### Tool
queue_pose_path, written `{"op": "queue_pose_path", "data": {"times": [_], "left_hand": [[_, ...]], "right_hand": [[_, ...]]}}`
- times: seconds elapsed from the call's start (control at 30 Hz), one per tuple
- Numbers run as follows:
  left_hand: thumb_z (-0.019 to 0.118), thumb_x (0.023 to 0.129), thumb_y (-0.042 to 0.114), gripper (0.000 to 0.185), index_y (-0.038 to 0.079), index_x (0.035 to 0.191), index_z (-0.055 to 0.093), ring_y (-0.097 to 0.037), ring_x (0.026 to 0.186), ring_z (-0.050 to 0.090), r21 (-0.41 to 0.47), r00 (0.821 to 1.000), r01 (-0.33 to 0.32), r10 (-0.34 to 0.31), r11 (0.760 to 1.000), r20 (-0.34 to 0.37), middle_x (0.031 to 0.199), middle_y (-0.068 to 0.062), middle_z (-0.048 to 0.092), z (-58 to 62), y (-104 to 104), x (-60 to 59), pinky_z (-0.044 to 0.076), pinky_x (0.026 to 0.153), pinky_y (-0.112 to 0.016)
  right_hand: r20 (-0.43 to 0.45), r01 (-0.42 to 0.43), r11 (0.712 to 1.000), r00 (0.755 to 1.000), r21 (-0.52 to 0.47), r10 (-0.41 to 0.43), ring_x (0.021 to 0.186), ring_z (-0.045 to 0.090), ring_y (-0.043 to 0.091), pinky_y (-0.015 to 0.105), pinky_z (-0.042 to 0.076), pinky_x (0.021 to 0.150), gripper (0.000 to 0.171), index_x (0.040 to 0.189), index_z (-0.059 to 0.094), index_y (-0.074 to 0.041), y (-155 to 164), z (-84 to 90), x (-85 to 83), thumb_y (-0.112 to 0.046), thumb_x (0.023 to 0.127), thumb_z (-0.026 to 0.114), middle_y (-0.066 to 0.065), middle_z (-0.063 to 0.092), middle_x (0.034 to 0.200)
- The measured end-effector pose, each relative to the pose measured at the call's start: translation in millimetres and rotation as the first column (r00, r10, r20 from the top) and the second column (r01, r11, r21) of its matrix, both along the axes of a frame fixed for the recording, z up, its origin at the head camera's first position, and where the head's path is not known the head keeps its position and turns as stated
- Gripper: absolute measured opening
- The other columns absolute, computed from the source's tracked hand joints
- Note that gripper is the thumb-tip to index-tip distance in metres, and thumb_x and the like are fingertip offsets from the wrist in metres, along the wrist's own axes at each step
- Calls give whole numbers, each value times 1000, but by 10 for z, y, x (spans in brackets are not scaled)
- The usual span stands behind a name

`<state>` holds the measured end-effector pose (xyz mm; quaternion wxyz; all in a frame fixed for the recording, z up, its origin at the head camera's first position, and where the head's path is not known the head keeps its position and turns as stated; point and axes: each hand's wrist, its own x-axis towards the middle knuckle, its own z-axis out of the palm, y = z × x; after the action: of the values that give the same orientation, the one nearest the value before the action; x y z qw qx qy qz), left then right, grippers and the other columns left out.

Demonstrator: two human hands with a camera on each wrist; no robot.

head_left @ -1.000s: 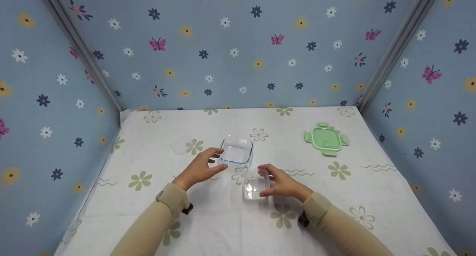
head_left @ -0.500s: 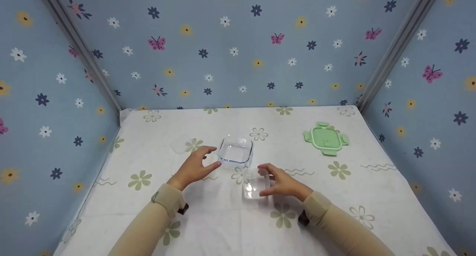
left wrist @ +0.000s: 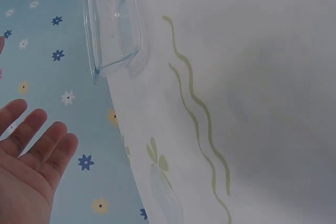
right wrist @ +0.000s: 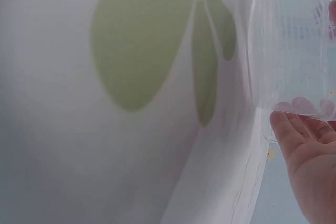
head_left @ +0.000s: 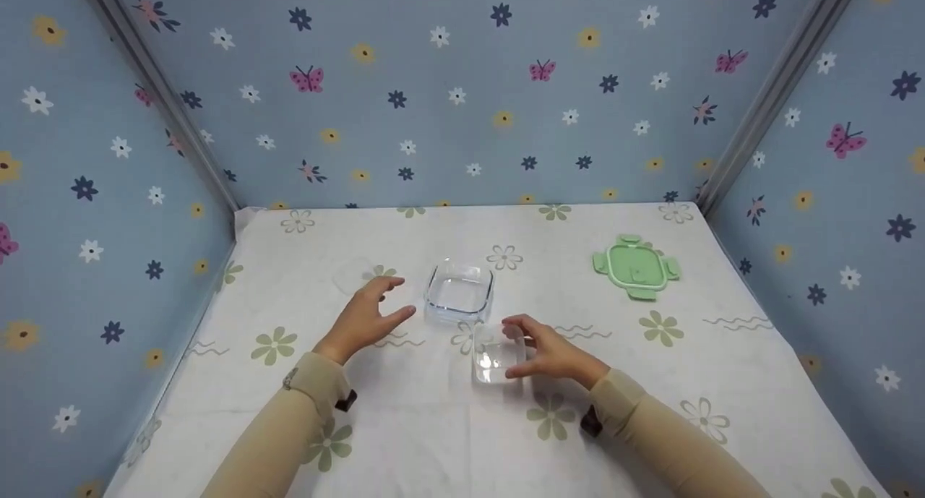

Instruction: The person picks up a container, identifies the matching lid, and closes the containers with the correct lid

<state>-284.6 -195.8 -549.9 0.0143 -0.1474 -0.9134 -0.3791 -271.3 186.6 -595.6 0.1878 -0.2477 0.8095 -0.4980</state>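
Observation:
A square clear glass dish stands at the middle of the table. My left hand hovers just left of it, fingers spread and holding nothing; the left wrist view shows the same straight fingers apart from the glass dish. In front of the dish sits a smaller clear plastic container. My right hand grips it from the right, thumb on the near side and fingers over the far rim. The right wrist view shows this container with fingertips seen through its wall.
A green snap-lock lid lies at the back right of the flowered tablecloth. A small clear lid lies back left, just beyond my left hand. Patterned blue walls close in the table on three sides.
My left hand has let go of the glass dish's left edge and drawn away to the left, opening. The right hand has kept its hold on the small container.

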Motion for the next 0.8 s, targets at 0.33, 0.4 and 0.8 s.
{"op": "queue_pose_path", "data": {"times": [0.33,0.4,0.8], "left_hand": [[79,101,33,65,2,153,55,-42,144,57,4,999,-44,44,999,-17,153,-21,60,-64,-126,-39,49,121,-57],[79,101,32,64,1,152,56,-43,142,58,10,998,-50,50,999,-28,152,-22,60,-77,-152,-50,49,120,-58],[77,101,32,70,-3,156,50,-44,147,52,-7,995,-96,96,995,0,157,-25,56,-193,-344,-166,45,123,-59]], "right_hand": [[20,6,1000,1000,0,-6,153,47,47,59,39,128,95,158,43,2,-2,16,8,-14,81,97,27,53,158],[19,5,1000,1000,-1,-5,153,46,48,60,38,128,95,158,43,2,-3,12,6,-13,81,96,27,53,158],[13,1,1000,1000,6,-1,153,46,49,60,39,127,95,158,42,4,0,23,7,-12,82,96,29,52,159]]}}
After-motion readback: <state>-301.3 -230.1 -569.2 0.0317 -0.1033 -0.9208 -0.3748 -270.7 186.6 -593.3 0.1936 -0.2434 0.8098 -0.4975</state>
